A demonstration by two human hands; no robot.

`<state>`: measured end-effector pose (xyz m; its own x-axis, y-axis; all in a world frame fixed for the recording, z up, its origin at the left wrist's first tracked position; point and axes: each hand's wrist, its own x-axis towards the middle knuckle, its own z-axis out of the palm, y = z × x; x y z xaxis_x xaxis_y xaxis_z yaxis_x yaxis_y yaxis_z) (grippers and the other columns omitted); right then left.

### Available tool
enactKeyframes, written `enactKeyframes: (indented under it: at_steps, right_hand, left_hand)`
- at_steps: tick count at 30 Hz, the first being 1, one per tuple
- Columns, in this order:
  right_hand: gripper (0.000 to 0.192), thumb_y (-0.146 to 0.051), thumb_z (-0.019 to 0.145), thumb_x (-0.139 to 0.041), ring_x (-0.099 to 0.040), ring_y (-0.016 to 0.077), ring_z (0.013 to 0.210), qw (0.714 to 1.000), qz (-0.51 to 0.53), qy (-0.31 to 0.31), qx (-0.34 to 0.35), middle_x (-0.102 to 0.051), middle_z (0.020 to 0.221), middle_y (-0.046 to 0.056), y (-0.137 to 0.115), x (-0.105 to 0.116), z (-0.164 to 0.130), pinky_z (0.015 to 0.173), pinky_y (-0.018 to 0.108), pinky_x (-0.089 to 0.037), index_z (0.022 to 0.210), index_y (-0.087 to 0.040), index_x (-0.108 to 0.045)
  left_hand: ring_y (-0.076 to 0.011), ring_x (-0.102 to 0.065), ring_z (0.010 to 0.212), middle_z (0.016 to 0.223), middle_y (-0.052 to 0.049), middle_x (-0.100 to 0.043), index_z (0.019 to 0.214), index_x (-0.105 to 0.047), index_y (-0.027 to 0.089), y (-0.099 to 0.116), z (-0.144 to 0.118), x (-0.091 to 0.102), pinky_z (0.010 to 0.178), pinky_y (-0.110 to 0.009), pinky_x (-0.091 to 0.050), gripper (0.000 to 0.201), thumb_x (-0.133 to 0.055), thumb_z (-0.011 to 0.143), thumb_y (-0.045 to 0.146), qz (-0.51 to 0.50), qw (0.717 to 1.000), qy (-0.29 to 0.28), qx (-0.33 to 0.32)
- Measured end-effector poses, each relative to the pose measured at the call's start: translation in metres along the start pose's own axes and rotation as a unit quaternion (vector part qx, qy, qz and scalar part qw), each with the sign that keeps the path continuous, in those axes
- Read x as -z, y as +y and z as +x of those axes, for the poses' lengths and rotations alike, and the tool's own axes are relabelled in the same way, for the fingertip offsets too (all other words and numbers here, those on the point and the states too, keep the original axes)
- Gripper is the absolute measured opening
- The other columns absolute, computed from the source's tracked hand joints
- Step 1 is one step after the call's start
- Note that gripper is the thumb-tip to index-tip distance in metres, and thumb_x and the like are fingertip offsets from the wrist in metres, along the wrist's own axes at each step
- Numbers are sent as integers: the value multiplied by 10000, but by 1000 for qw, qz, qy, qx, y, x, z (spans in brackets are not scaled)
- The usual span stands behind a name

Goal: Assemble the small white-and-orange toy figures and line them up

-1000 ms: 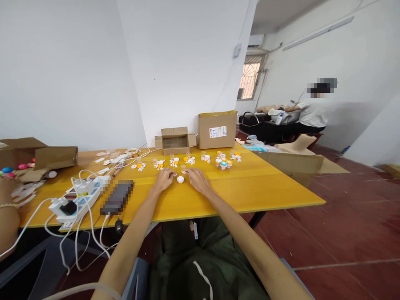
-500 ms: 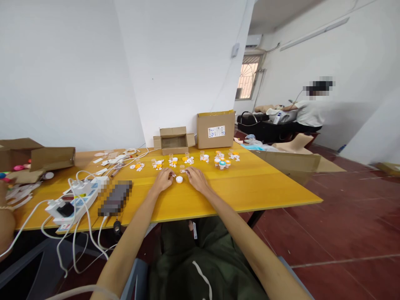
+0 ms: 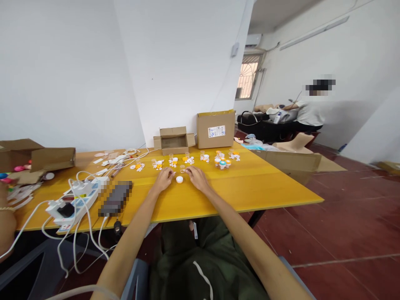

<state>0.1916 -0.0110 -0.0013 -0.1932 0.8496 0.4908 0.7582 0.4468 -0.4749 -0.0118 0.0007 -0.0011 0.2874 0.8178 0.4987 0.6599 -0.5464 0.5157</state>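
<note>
My left hand [image 3: 164, 179] rests on the table with thumb and fingers pinched together. A tiny whitish bit shows at its fingertips, too small to name. Opposite it, my right hand [image 3: 196, 179] is also closed, its fingertips beside a small clear round piece [image 3: 182, 171]; what they hold, if anything, is too small to make out. Between the hands, a little nearer to me, lies a white round cap-like piece [image 3: 179, 179] with an orange lower edge. Beyond them is a row of small white and orange plastic parts [image 3: 188, 160] with clear cups [image 3: 202, 153].
An open cardboard box [image 3: 174, 144] and a taller closed one [image 3: 215, 131] stand at the back. White-and-orange assembled pieces [image 3: 222, 163] sit to the right. At left are a phone [image 3: 115, 198], a power strip [image 3: 86, 202] with cables and another person's arm [image 3: 6, 227]. Another person sits far right.
Both hands stay almost in place, with only slight finger movement. The right fingertips have shifted a little. The white round piece has not moved.
</note>
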Motion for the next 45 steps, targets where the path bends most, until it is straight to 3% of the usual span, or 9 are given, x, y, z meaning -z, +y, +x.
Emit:
enactKeyframes:
  at_steps: [11, 21, 27, 34, 40, 45]
  right_hand:
    - [218, -134, 918, -490, -680, 189, 903, 994, 103, 42, -3, -745, 951, 41, 2, 1, 2, 809, 272, -495, 901, -212, -693]
    - [162, -197, 868, -563, -675, 198, 761, 973, 221, 64, 7, -744, 802, 17, 17, -10, 9, 721, 282, -511, 791, -218, -704]
    - [139, -192, 853, -605, -693, 211, 822, 980, 190, 51, 19, -764, 876, 31, 18, -12, 7, 749, 295, -519, 811, -241, -729]
    - [152, -160, 840, -616, -699, 221, 858, 989, 138, 46, 29, -766, 902, 33, 12, -11, 2, 749, 300, -524, 831, -257, -733]
    - [143, -166, 838, -612, -705, 217, 825, 983, 170, 71, -3, -764, 883, 32, 13, -9, 4, 752, 311, -541, 819, -250, -726]
    - [125, -173, 827, -621, -709, 211, 792, 975, 201, 83, -36, -764, 856, 25, 19, -12, 6, 745, 317, -558, 802, -243, -721]
  left_hand:
    - [-177, -617, 861, 905, -20, -671, 904, -582, 217, 8, 1, 2, 818, -305, -502, 69, -516, 903, 238, -69, 996, 40, 35]
    - [-163, -623, 798, 860, -13, -671, 905, -627, 207, 6, 3, 0, 774, -283, -508, 152, -540, 820, 114, -117, 990, 73, -20]
    - [-169, -612, 747, 801, -8, -665, 827, -638, 208, 3, 2, -3, 738, -285, -511, 154, -544, 805, 88, -81, 996, 37, -28]
    - [-184, -618, 817, 891, -30, -677, 907, -663, 212, -3, -1, -5, 789, -310, -518, 228, -522, 805, 66, -38, 998, 28, -42]
    - [-232, -604, 1019, 1067, -53, -686, 1045, -699, 242, 1, -3, -4, 944, -385, -489, 346, -549, 787, 67, 26, 992, -45, -113]
    - [-233, -599, 1019, 1033, -63, -696, 1026, -722, 244, 0, -3, -4, 956, -400, -475, 317, -513, 845, 89, 57, 986, -75, -136]
